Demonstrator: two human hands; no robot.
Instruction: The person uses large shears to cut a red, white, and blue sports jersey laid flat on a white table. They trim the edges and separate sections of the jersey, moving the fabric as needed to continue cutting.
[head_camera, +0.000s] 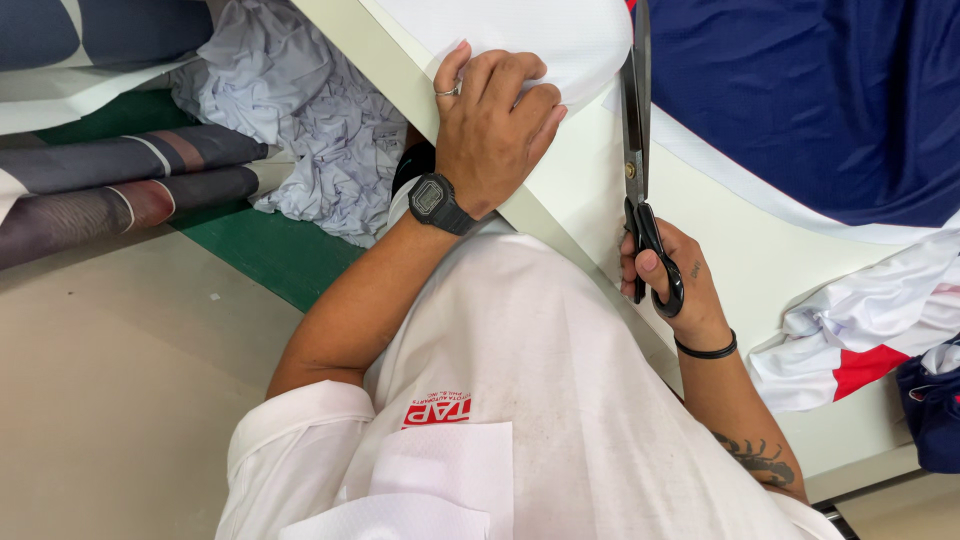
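My left hand (490, 125), with a ring and a black wristwatch, grips the near edge of a white fabric piece (530, 35) lying on the cream table (740, 250). My right hand (670, 275), a black band on its wrist, holds large black scissors (637, 130) by the handles. The blades point away from me along the right edge of the white fabric, close together. A white strip of fabric (730, 170) runs beside the blades.
Navy fabric (820, 100) covers the table's far right. White, red and navy cloth (870, 340) hangs off the right edge. Crumpled pale fabric (300, 120) and rolled dark fabric (120, 185) lie on the floor at left.
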